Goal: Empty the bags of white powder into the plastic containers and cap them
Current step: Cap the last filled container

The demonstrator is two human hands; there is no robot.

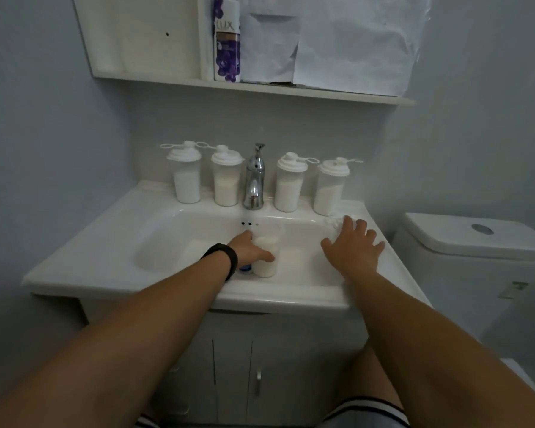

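Forearms: both reach forward from the bottom of the view, the nearest things to the camera; the left one wears a black band (221, 257) at the wrist.
Left hand: the left hand (251, 248) curls round the open container (266, 257) standing in the basin, thumb across its front, steadying it upright.
Open container: no lid on it, white powder inside (how full is hard to tell through the cloudy wall); something blue (245, 268) shows at its foot, too hidden to name.
Right hand: the right hand (354, 245) lies over the sink's right rim with fingers spread wide, fingertips at a crumpled white thing (334, 223) that may be a powder bag; whether it grips it I cannot tell.
Sink: the sink (112, 223) carries the work; the tap (255, 177) stands at the back.
Back row: four capped containers (186, 173) (227, 176) (290, 182) (332, 187), two each side of the tap, all holding powder.
Step in hand: likely the fifth container, filling or about to be capped.
Next move: take up the bag or a lid with the right hand while the left keeps the container from tipping.
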